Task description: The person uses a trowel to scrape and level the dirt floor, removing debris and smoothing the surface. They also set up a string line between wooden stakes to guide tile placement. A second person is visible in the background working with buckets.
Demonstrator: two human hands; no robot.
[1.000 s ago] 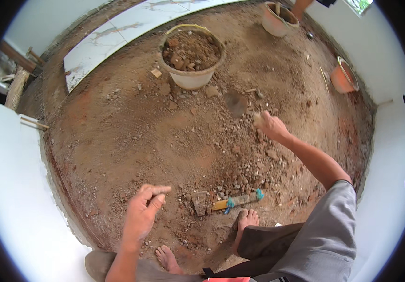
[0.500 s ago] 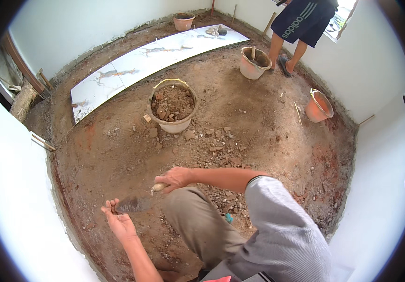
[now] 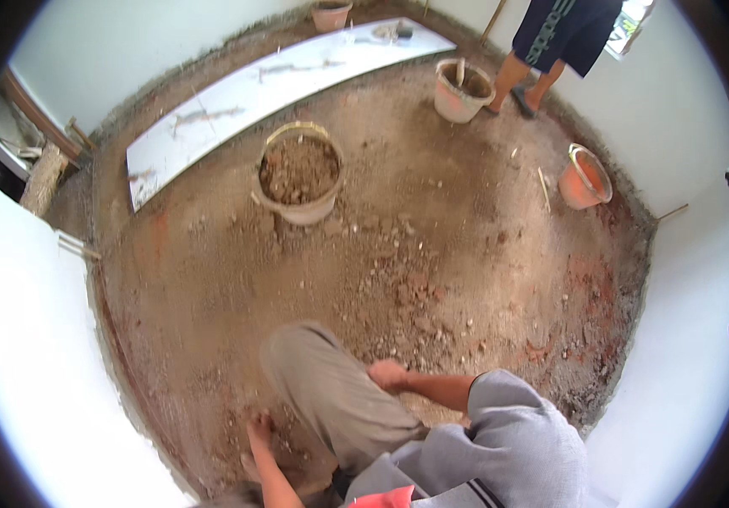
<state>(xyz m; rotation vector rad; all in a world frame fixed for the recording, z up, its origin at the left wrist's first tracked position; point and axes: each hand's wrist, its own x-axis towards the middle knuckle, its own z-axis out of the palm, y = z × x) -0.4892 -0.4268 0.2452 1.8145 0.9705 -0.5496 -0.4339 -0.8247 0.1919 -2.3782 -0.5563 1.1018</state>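
My right hand (image 3: 388, 375) is closed and low beside my bent knee (image 3: 309, 356), which partly covers it. The trowel it gripped by the handle half a second ago is now hidden, apparently behind my leg. My left hand (image 3: 259, 426) is down close to the dirt floor (image 3: 195, 330), left of that leg. Its fingers are smeared, and I cannot make out anything in them. Ahead stands a pale bucket (image 3: 305, 212) filled with brown soil and lumps. Broken clods and rubble (image 3: 407, 296) lie in front of my knee.
Long white marbled slabs (image 3: 246, 93) lie along the far left. A pale bucket with a stick (image 3: 464, 102) stands near another person's legs (image 3: 513, 72). An orange bucket (image 3: 583, 186) leans at right. Another bucket (image 3: 331, 19) is at the back. White walls (image 3: 703, 93) enclose the floor.
My left hand has left the trowel blade and dropped toward the floor. My right hand has moved down and right beside my knee, and the trowel has gone out of sight. The view has shifted.
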